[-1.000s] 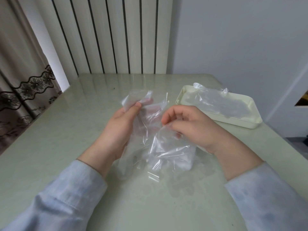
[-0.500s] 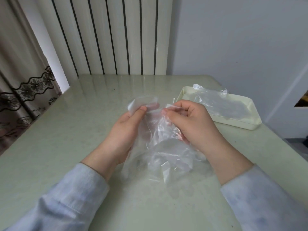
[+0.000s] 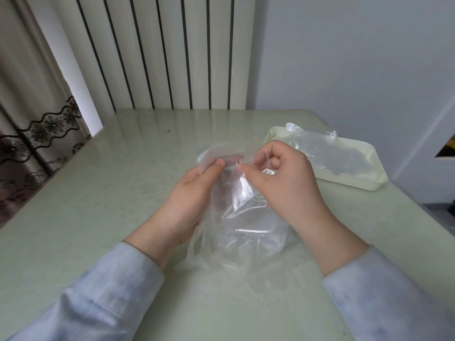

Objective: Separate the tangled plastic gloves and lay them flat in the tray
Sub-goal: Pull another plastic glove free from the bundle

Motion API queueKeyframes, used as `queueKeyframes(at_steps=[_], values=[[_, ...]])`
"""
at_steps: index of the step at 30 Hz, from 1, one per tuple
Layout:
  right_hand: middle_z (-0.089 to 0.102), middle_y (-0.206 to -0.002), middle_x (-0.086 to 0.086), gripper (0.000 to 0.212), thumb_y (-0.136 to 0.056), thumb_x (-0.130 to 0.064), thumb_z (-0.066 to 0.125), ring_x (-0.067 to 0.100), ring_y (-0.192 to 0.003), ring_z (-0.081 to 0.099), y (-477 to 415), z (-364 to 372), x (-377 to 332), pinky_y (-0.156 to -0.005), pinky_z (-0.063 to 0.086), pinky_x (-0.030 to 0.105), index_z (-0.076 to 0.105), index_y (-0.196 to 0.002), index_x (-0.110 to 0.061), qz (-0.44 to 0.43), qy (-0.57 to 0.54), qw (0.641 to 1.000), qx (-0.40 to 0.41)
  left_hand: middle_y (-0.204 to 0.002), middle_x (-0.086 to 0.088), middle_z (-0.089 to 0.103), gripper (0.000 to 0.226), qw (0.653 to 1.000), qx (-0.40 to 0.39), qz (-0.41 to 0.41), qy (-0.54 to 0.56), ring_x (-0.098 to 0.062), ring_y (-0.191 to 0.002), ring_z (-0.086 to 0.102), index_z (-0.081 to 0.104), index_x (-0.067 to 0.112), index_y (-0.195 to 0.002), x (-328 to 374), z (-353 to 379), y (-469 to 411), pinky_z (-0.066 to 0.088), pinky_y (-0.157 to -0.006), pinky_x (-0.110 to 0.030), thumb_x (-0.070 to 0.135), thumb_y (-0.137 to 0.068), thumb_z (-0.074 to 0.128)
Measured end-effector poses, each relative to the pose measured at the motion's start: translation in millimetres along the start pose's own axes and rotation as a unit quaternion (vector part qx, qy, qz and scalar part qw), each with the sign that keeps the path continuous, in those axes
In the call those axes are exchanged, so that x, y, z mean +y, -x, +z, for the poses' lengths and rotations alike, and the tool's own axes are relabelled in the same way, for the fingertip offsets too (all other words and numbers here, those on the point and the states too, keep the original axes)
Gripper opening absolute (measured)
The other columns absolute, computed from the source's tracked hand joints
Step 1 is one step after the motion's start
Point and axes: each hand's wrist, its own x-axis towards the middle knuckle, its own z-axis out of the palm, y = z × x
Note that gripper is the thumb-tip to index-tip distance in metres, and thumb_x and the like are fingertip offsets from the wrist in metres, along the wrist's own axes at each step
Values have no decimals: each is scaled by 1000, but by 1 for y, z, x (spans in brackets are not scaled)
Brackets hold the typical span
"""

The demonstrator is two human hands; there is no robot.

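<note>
A bunch of clear, crinkled plastic gloves [image 3: 242,225] hangs between my hands above the middle of the table. My left hand [image 3: 189,198] pinches its upper left edge between thumb and fingers. My right hand [image 3: 283,183] pinches the upper edge just to the right, thumb tip close to my left thumb. The lower part of the bunch drapes down onto the tabletop. A cream tray [image 3: 357,182] sits at the right rear, with a flattened clear plastic glove [image 3: 322,151] lying in it.
The pale green table [image 3: 110,193] reaches to a ribbed white radiator [image 3: 172,57] at the back. A patterned curtain [image 3: 32,114] hangs at the left. The table's right edge runs just past the tray, beside a white wall.
My right hand has risen and come in toward my left, so both now pinch the top edge of the bunch close together. The plastic has gathered and hangs lower between my wrists.
</note>
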Motion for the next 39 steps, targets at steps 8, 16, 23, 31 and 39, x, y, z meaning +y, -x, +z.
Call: queueKeyframes(at_steps=[8, 16, 23, 31, 39], values=[[49, -56, -12, 33, -77, -35, 84, 6, -53, 49, -2, 6, 6, -51, 37, 14, 55, -70, -22, -6, 88, 993, 81, -134, -4, 66, 69, 987, -148, 54, -35, -16, -124, 62, 54, 15, -142, -10, -6, -2, 51, -97, -26, -3, -78, 74], [52, -55, -11, 28, -84, -34, 79, 6, -53, 50, -3, 5, 6, -53, 36, 12, 59, -70, -21, -5, 55, 996, 68, -112, 0, 77, 35, 999, -11, 35, -30, -12, -105, 71, 71, 18, -122, -7, -2, -2, 54, -86, -21, 0, -100, 50], [64, -106, -3, 21, -86, -33, 76, 7, -98, 62, -7, 2, 11, -90, 46, 20, 69, -83, -14, 40, -24, 998, 44, -75, 26, 73, 37, 1000, 12, 20, 14, 11, -75, 68, 70, 25, -92, 5, 2, 3, 45, -62, -1, 5, -104, 41], [62, -109, -11, 17, -89, -27, 75, -1, -104, 60, -3, 3, 3, -80, 44, 11, 65, -76, -25, -2, -37, 998, 52, -122, -6, 73, 43, 997, -47, -10, 61, -20, -112, 70, 67, 16, -126, -5, -6, 2, 55, -94, -31, 45, -96, 58], [54, -75, 5, 30, -95, -35, 69, 16, -67, 49, -5, 4, -5, -69, 43, 31, 57, -73, -18, 120, -195, 973, 39, -120, -11, 73, 54, 995, -62, 4, 84, -27, -102, 72, 61, 15, -135, -8, -7, -2, 58, -81, -30, 10, -82, 73]])
